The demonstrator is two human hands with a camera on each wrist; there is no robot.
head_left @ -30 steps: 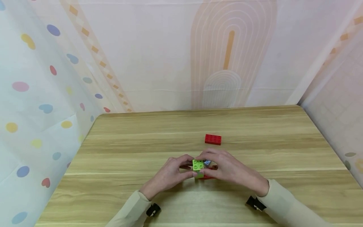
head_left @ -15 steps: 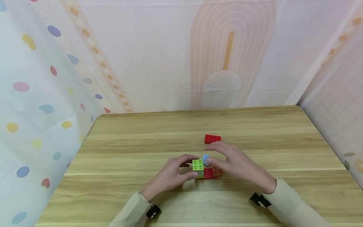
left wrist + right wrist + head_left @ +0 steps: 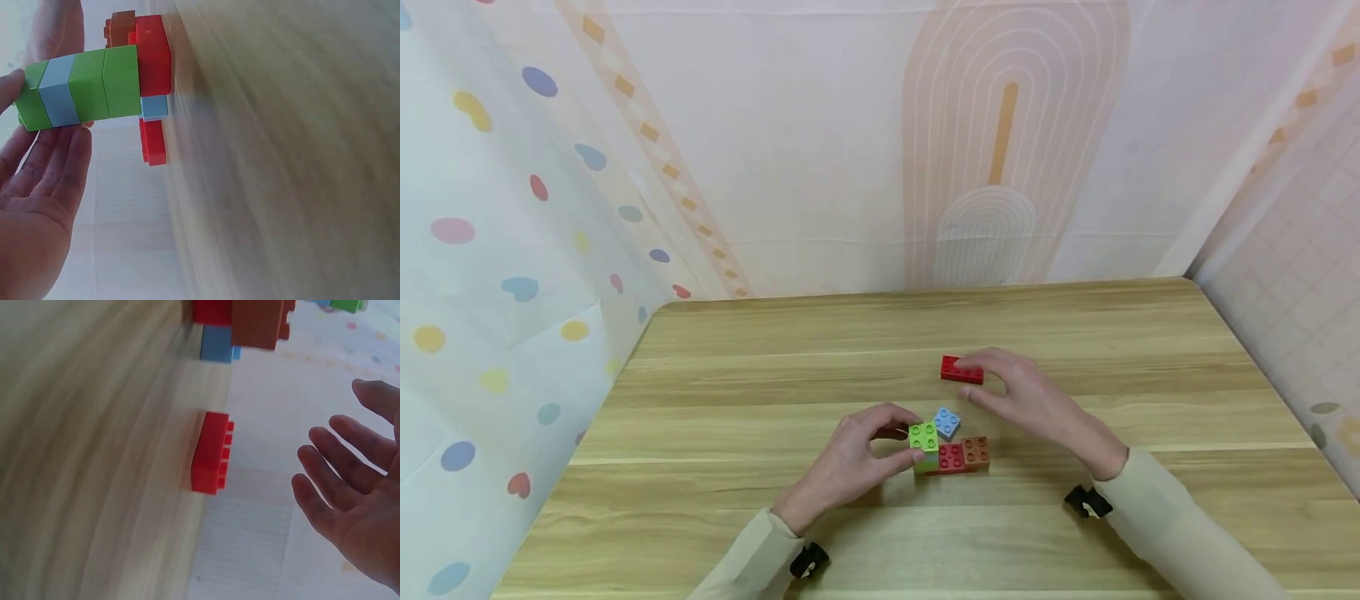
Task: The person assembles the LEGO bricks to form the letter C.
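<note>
In the left wrist view a tower of green and light blue bricks (image 3: 87,84) rises from one end of a red base brick (image 3: 951,457). My left hand (image 3: 857,462) holds this tower near its top, thumb in front and fingers behind. A brown brick (image 3: 976,450) sits on the base's right end. Just behind the base lies a small light blue brick (image 3: 947,423). Farther back is a loose red brick (image 3: 959,377), long, with two rows of studs. Over its right side hovers my right hand (image 3: 1037,404), fingers spread and holding nothing; the right wrist view shows a gap.
The bricks are grouped on a wood-grain table (image 3: 760,350). A patterned curtain (image 3: 820,150) hangs behind its far edge, and a dotted one (image 3: 497,333) covers the left side. Both wrists wear black straps (image 3: 808,560).
My right hand has let go of the tower and moved back and right, past the small blue brick, to the loose red brick. The left hand has stayed at the tower.
</note>
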